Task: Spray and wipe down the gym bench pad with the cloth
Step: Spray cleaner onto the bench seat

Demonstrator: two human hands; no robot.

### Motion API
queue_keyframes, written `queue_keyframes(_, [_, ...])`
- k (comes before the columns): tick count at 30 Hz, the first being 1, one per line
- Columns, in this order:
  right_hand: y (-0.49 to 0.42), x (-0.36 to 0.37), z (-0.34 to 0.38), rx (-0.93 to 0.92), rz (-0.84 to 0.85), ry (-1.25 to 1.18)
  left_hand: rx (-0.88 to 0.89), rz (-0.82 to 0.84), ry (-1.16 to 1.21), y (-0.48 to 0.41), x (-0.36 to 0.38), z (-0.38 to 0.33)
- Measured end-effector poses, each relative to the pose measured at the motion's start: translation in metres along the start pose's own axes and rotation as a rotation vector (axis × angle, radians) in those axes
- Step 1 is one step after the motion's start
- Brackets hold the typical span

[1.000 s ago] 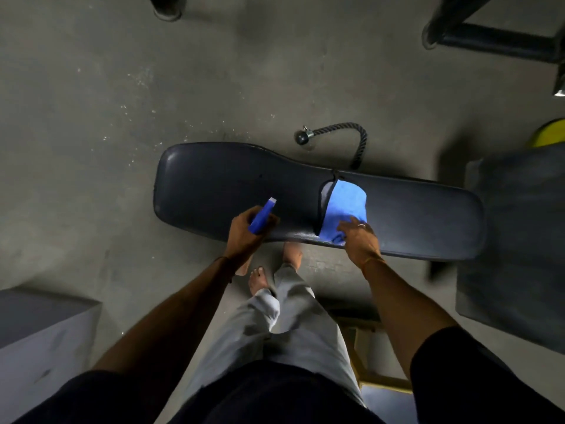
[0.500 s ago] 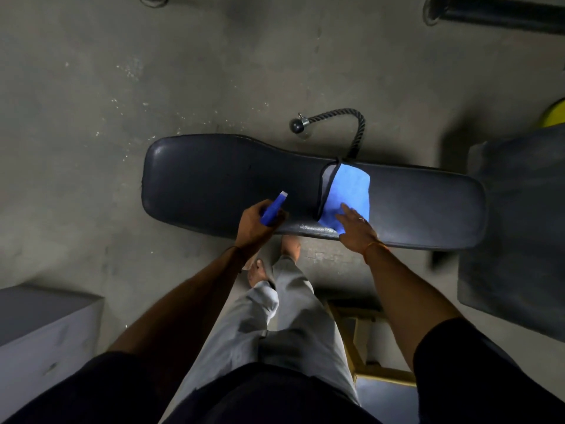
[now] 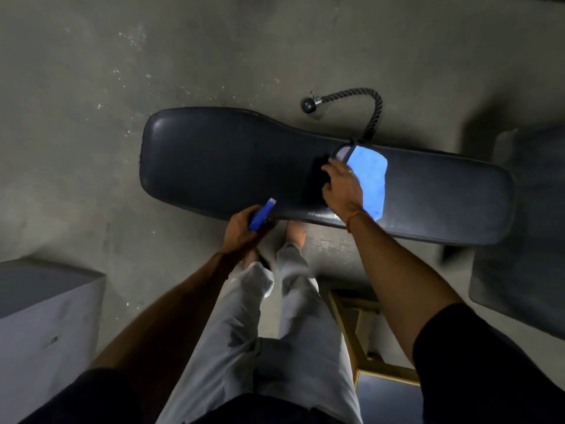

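Observation:
A long black bench pad [image 3: 232, 160] lies across the view, wide at the left and narrower at the right. A bright blue cloth [image 3: 371, 179] is spread flat on it near the middle. My right hand [image 3: 342, 186] rests on the cloth's left part with fingers spread, reaching toward the far edge. My left hand [image 3: 244, 231] is at the pad's near edge, closed around a small blue spray bottle [image 3: 261, 215] with a white tip that points up and right.
A black rope handle with a ball end [image 3: 345, 101] lies on the concrete floor beyond the pad. A grey box [image 3: 46, 313] stands at the lower left. A dark padded block [image 3: 526, 255] is at the right, and a yellow frame [image 3: 354, 335] is by my legs.
My right hand has slid from the cloth's near edge up across it toward the pad's far side. My left hand with the bottle has drawn back slightly to the near edge.

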State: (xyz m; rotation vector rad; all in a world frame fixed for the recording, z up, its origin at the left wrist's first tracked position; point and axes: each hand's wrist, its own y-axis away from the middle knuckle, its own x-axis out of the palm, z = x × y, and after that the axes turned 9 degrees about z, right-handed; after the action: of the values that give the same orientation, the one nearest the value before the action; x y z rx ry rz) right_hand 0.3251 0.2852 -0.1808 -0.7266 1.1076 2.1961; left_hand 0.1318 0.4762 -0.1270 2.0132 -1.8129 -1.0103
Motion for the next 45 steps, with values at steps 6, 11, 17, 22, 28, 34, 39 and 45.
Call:
queue_keyframes(6, [-0.022,0.016,-0.036,0.136,-0.069,0.272,-0.019,-0.056,-0.125,-0.016,0.004,0.011])
queue_keyframes(11, [-0.024,0.038,-0.053,0.147,-0.122,0.349,0.016,-0.070,-0.266,-0.032,0.009,0.017])
queue_keyframes(17, [-0.027,0.046,-0.058,0.167,-0.184,0.375,0.031,-0.049,-0.260,-0.048,0.020,0.014])
queue_keyframes(22, [-0.028,0.049,-0.056,0.179,-0.211,0.394,0.044,-0.133,-0.156,-0.045,0.014,0.032])
queue_keyframes(28, [-0.028,0.050,-0.056,0.186,-0.222,0.397,0.001,-0.061,-0.142,-0.009,0.002,0.071])
queue_keyframes(34, [-0.026,0.050,-0.053,0.180,-0.255,0.393,-0.026,0.075,-0.220,0.009,0.010,0.090])
queue_keyframes(39, [-0.025,0.050,-0.051,0.178,-0.261,0.394,0.019,0.097,-0.227,0.009,0.015,0.090])
queue_keyframes(45, [-0.026,0.052,-0.053,0.171,-0.288,0.392,0.059,-0.060,-0.060,-0.017,0.013,0.061])
